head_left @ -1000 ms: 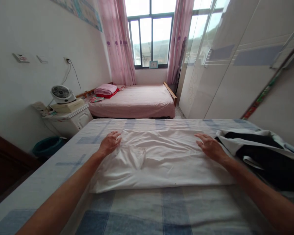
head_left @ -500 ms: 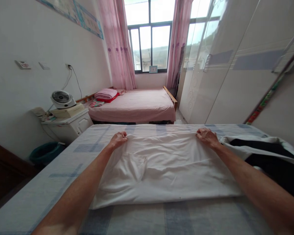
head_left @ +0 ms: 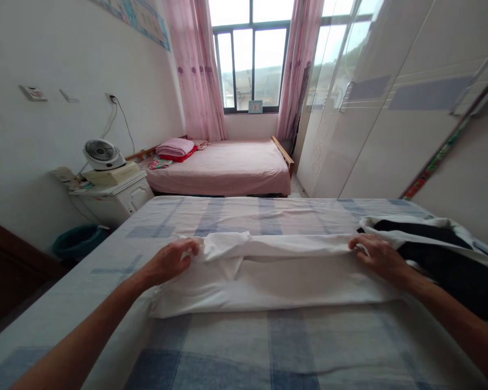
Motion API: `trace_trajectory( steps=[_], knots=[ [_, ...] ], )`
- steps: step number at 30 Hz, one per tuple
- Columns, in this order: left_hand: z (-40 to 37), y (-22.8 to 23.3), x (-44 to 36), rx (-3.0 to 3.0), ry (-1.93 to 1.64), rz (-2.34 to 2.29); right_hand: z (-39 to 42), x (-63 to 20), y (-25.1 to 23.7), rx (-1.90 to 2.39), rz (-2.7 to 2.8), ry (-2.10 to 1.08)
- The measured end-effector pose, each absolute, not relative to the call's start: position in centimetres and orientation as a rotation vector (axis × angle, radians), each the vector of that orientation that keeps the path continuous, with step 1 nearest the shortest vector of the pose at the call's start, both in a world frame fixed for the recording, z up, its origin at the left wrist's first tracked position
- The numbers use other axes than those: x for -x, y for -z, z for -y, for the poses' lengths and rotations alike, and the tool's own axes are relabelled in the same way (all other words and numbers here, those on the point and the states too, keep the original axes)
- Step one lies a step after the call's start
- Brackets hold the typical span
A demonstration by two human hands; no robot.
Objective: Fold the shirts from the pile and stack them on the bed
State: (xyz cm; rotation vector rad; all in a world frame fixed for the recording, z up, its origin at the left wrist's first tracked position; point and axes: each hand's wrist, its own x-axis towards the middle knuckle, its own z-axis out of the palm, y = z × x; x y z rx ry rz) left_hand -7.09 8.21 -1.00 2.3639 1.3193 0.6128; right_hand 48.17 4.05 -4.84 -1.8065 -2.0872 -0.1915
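A white cloth (head_left: 268, 281) lies across a bed with a blue checked sheet (head_left: 244, 346). My left hand (head_left: 171, 261) grips the cloth's far edge at the left. At the right end, my right hand (head_left: 380, 257) grips the same far edge. Between the two hands that edge is lifted and folded back toward me, so the cloth is partly doubled over.
A black and white garment (head_left: 439, 249) lies on the bed just right of my right hand. A white nightstand (head_left: 116, 200) with a small fan (head_left: 101, 154) stands at the left, a teal bin (head_left: 79, 241) below it. A pink bed (head_left: 228, 168) is beyond, wardrobe doors (head_left: 374, 119) at the right.
Both hands slid from flat on the cloth out to its far edge, closed on it, and have pulled that edge back toward me, folding the cloth over.
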Motion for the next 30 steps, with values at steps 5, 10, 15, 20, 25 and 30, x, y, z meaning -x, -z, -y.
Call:
trace_trajectory(
  steps=[5, 10, 15, 20, 25, 30],
  knots=[
    [-7.0, 1.3, 6.3, -2.191, -0.594, -1.423, -3.9, -45.4, 3.9, 1.835, 1.972, 0.17],
    [-8.1, 1.3, 4.1, -2.258, -0.599, -1.654, -5.0, -37.4, 1.5, 1.609, 2.169, -0.105],
    [-9.4, 1.8, 2.5, -2.175, -0.389, -1.867, -4.7, -34.0, 1.8, 1.618, 2.354, -0.093],
    [-10.5, 2.5, 1.6, -1.945, -0.501, -1.825, -4.3, -39.3, 3.2, 1.834, 2.359, 0.107],
    [-9.5, 1.6, 1.6, -1.689, -0.806, -1.37, -3.0, -43.8, 3.8, 1.799, 2.436, 0.156],
    [-9.2, 0.1, 2.3, -1.272, -0.888, -1.218, -2.8, -45.1, 2.8, 1.854, 2.486, 0.253]
  ],
)
